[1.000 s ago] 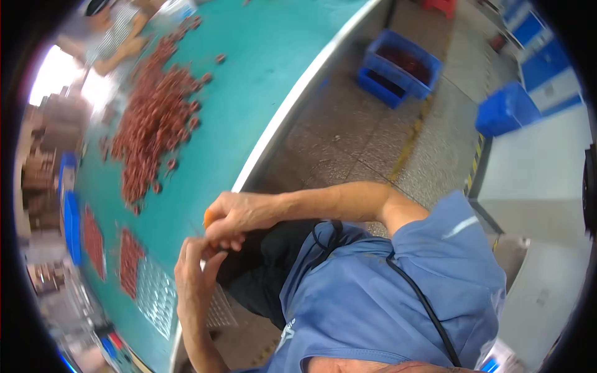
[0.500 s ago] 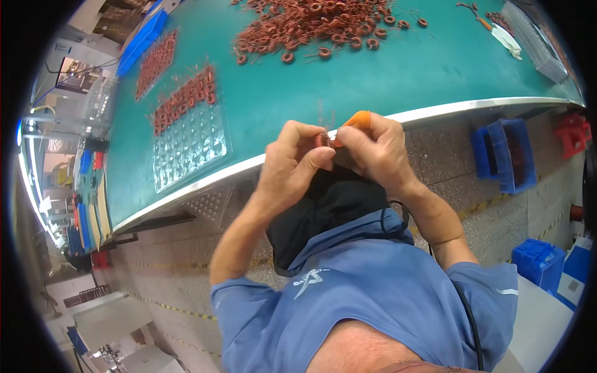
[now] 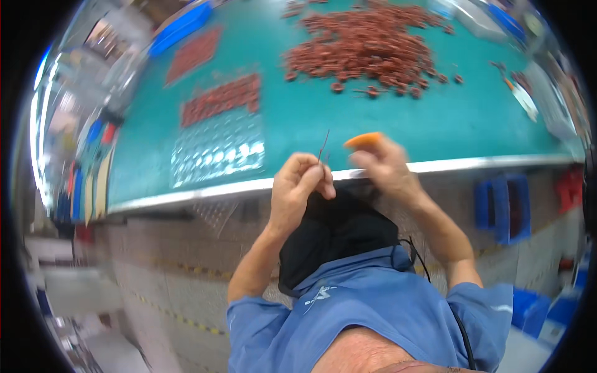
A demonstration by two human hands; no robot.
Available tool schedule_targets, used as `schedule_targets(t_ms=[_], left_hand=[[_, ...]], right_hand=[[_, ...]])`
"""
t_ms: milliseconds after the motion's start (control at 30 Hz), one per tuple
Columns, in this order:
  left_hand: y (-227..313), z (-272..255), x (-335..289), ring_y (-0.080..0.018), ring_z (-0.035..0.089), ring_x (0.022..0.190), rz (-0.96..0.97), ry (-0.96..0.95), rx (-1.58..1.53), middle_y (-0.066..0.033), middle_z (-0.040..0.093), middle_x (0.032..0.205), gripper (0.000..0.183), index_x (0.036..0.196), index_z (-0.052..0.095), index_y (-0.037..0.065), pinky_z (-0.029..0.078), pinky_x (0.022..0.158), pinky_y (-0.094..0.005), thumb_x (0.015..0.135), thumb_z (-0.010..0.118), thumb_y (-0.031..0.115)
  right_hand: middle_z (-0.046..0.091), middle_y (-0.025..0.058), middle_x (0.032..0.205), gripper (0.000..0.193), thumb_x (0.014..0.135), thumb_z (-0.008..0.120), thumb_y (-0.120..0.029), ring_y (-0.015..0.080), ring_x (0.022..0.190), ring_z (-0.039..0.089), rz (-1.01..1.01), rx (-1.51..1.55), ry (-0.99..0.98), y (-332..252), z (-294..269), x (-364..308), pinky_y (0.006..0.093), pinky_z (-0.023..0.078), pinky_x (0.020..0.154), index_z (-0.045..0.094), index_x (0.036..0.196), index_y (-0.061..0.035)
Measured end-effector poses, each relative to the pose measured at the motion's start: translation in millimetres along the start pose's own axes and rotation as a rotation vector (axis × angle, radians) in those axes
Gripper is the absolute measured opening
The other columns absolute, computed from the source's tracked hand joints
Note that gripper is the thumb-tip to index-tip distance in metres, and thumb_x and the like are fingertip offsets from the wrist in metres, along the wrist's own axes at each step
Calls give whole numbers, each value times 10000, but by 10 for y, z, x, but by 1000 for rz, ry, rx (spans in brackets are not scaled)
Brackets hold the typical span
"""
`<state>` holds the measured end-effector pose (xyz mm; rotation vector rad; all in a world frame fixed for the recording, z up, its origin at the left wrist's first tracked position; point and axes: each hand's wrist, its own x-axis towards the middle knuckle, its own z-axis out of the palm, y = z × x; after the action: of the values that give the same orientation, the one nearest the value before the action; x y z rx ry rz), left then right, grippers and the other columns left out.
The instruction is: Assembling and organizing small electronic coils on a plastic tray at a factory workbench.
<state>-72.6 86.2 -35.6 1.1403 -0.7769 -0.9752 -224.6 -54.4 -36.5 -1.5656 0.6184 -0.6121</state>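
Observation:
My left hand (image 3: 297,188) is closed at the table's front edge, thumb and fingers pinching a small copper-red wire-wound ring coil, mostly hidden by the fingers. Its thin wire lead (image 3: 324,145) sticks up above the fingertips. To the right, apart from the coil, my right hand (image 3: 390,169) is blurred by motion. Its thumb and index finger are spread, with no object visible between them. An orange tapered cover (image 3: 363,140), which looks like a finger cot, is on the index finger.
A heap of copper-red ring coils (image 3: 367,53) covers the table's far middle. At left lie a clear blister tray (image 3: 217,149), partly filled with coils, another filled tray (image 3: 194,55) and a blue bin (image 3: 180,28). Blue bins (image 3: 513,208) stand below the table at right.
My right hand has drawn away from the coil, and its thumb and index finger have parted. The left hand keeps the coil, now more covered by its fingers. The head view has shifted.

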Motion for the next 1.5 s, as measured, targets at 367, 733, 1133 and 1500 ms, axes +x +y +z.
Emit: schedule_targets(t_ms=[367,733,1133,1500], left_hand=[[535,-1461,782,-138,649,800,342,548,964,-84,690,818,118,882,682,12,476,716,-272,824,664,113],[70,-1830,1586,-249,640,816,424,425,1099,-114,665,854,124,859,714,40,485,738,-341,779,689,131],[80,67,1059,-158,656,820,203,81,465,-117,637,1027,268,1141,580,-14,523,742,-265,960,571,184],[-434,891,1287,-180,657,810,-5,-227,-155,-135,615,1026,297,1190,465,-51,555,711,-294,965,546,126]], right_hand=[[575,139,983,363,889,645,-216,304,891,565,-646,-1403,359,639,-1509,1295,399,488,778,572,1147,28],[655,146,807,251,884,653,-125,283,749,648,-700,-1437,382,589,-1890,971,407,505,664,637,1112,-20],[540,-23,655,331,968,577,-304,37,465,491,-366,-144,447,-120,-1523,979,186,395,394,633,1108,-8],[547,-7,674,358,1002,509,-331,63,600,544,-350,113,279,-70,-575,947,193,438,535,621,1088,-2]])
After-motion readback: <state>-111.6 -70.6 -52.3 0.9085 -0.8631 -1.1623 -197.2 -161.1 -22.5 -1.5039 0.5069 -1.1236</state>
